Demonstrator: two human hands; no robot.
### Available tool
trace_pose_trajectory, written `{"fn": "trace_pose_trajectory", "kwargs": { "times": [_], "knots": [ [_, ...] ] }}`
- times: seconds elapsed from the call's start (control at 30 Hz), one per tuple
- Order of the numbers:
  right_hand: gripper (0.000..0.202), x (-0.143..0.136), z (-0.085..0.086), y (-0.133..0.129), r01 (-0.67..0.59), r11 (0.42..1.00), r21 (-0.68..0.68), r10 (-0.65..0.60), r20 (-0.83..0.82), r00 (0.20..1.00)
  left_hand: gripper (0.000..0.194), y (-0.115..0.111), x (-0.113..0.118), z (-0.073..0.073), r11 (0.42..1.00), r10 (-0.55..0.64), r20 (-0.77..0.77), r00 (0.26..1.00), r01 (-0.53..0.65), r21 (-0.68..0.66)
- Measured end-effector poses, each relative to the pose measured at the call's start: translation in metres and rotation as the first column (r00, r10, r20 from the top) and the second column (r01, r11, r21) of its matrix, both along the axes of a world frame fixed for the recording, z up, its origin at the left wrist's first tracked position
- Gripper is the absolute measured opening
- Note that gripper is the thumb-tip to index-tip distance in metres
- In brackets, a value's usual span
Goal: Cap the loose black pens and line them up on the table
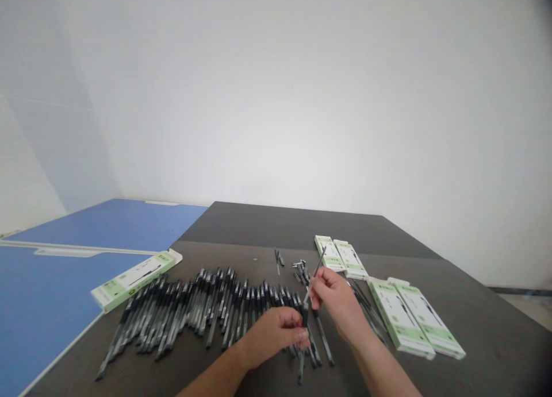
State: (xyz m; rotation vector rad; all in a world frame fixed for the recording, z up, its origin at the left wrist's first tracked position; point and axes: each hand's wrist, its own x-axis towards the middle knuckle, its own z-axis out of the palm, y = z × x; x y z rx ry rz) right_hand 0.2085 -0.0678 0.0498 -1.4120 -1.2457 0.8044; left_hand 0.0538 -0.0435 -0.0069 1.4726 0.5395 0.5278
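Note:
Pinched between thumb and fingers, a pen barrel (305,316) with a black grip stands upright in my left hand (276,334). My right hand (332,293) is closed on a thin pen refill (319,262), which slants up and to the right. The refill's lower end is at the top of the barrel; whether it is inside I cannot tell. Many clear pens with black grips (207,299) lie in a long row to the left of and behind my left hand. A few small pen parts (299,265) lie just beyond my right hand.
Green and white pen boxes (401,316) lie at the right, with two more boxes (342,256) farther back. Another box (135,279) rests at the left by the blue table (107,224). Loose refills (368,308) lie beside my right wrist on the dark table (280,222).

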Motion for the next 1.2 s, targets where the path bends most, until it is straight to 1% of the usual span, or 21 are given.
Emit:
{"fn": "trace_pose_trajectory", "kwargs": {
  "times": [0.13, 0.33, 0.47, 0.53, 0.6, 0.67, 0.77, 0.83, 0.9, 0.93, 0.97, 1.03, 1.1, 1.13, 1.17, 1.2],
  "knots": [
    [0.017, 0.004, -0.001, 0.0, 0.0, 1.0, 0.004, 0.0, 0.028, 1.0, 0.021, 0.0, 0.001, -0.001, 1.0, 0.002, -0.005, 1.0, -0.002, -0.005],
    [0.014, 0.006, -0.006, 0.001, 0.001, 1.0, 0.01, 0.0, -0.007, 1.0, 0.02, 0.002, 0.001, -0.002, 1.0, -0.018, 0.014, 1.0, 0.018, -0.011],
    [0.014, 0.006, -0.003, -0.001, -0.025, 1.0, -0.002, 0.025, 0.058, 0.998, 0.019, 0.002, 0.001, -0.003, 1.0, -0.011, 0.021, 1.0, 0.011, -0.018],
    [0.015, 0.006, 0.0, -0.002, -0.076, 0.997, -0.032, 0.08, 0.137, 0.987, 0.02, 0.002, 0.001, -0.004, 1.0, 0.002, 0.02, 1.0, -0.001, -0.021],
    [0.016, 0.007, 0.002, -0.004, -0.154, 0.986, -0.069, 0.166, 0.222, 0.961, 0.02, 0.003, 0.001, -0.005, 1.0, 0.024, 0.025, 0.999, -0.024, -0.019],
    [0.017, 0.007, 0.003, -0.006, -0.228, 0.97, -0.084, 0.242, 0.257, 0.936, 0.02, 0.003, 0.001, -0.005, 0.999, 0.05, 0.034, 0.998, -0.049, -0.009],
    [0.02, 0.008, -0.002, -0.008, -0.285, 0.955, -0.083, 0.296, 0.185, 0.937, 0.02, 0.004, 0.0, -0.003, 0.996, 0.089, 0.04, 0.995, -0.09, 0.026],
    [0.025, 0.009, -0.008, -0.009, -0.306, 0.948, -0.082, 0.315, 0.141, 0.939, 0.02, 0.006, -0.001, -0.002, 0.987, 0.139, 0.039, 0.99, -0.141, 0.082],
    [0.028, 0.008, -0.013, -0.008, -0.327, 0.942, -0.071, 0.334, 0.131, 0.933, 0.019, 0.009, -0.002, -0.002, 0.958, 0.224, 0.042, 0.974, -0.228, 0.173],
    [0.03, 0.007, -0.015, -0.007, -0.339, 0.939, -0.063, 0.345, 0.129, 0.93, 0.018, 0.011, -0.002, -0.002, 0.932, 0.276, 0.046, 0.96, -0.279, 0.23],
    [0.032, 0.005, -0.017, -0.005, -0.353, 0.934, -0.056, 0.357, 0.119, 0.926, 0.017, 0.014, -0.003, -0.001, 0.897, 0.335, 0.054, 0.941, -0.335, 0.288],
    [0.034, 0.001, -0.02, -0.001, -0.403, 0.914, -0.047, 0.405, 0.076, 0.911, 0.016, 0.02, -0.004, 0.002, 0.803, 0.463, 0.076, 0.883, -0.454, 0.385],
    [0.035, -0.003, -0.024, 0.005, -0.468, 0.883, -0.033, 0.468, 0.012, 0.884, 0.018, 0.026, -0.005, 0.006, 0.715, 0.561, 0.101, 0.821, -0.543, 0.441],
    [0.035, -0.005, -0.027, 0.009, -0.492, 0.87, -0.023, 0.491, -0.015, 0.871, 0.019, 0.028, -0.004, 0.008, 0.687, 0.591, 0.108, 0.799, -0.569, 0.452],
    [0.033, -0.007, -0.03, 0.012, -0.5, 0.866, -0.014, 0.5, -0.033, 0.866, 0.019, 0.029, -0.004, 0.01, 0.674, 0.606, 0.107, 0.789, -0.58, 0.457],
    [0.03, -0.009, -0.033, 0.014, -0.491, 0.871, -0.008, 0.49, -0.046, 0.87, 0.02, 0.031, -0.003, 0.011, 0.676, 0.605, 0.093, 0.79, -0.573, 0.463]
  ]
}}
